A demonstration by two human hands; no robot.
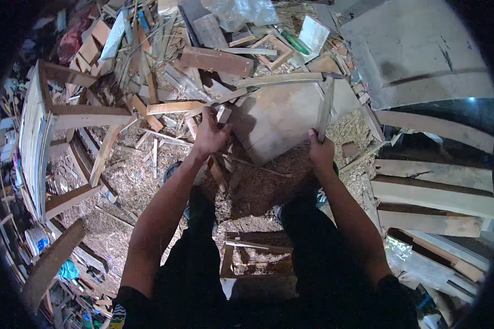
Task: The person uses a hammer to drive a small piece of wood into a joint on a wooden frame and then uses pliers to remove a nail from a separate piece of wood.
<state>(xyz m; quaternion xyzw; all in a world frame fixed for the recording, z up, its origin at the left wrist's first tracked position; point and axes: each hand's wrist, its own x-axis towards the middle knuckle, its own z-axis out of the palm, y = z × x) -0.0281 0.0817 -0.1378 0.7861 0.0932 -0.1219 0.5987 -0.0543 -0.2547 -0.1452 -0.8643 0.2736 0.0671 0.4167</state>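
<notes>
My right hand (321, 153) is closed around the lower end of a narrow wooden strip (326, 107), thumb pointing up along it. This strip's top meets a slightly curved wooden rail (280, 80). At the rail's left end a slanting wooden strip (217, 103) runs down toward my left hand (211, 132). The three pieces look joined as an open frame, though I cannot see the joints clearly. My left hand is closed, with a pale wooden block end (223, 114) showing between thumb and fingers. Beneath the frame lies a flat wooden board (280, 118).
Wood scraps and a reddish plank (217, 61) are heaped ahead, beside a green-handled tool (295, 41). A wooden frame (90, 118) stands at left. Long boards (436, 194) and a large panel (422, 55) lie at right. Sawdust and shavings (129, 181) cover the floor.
</notes>
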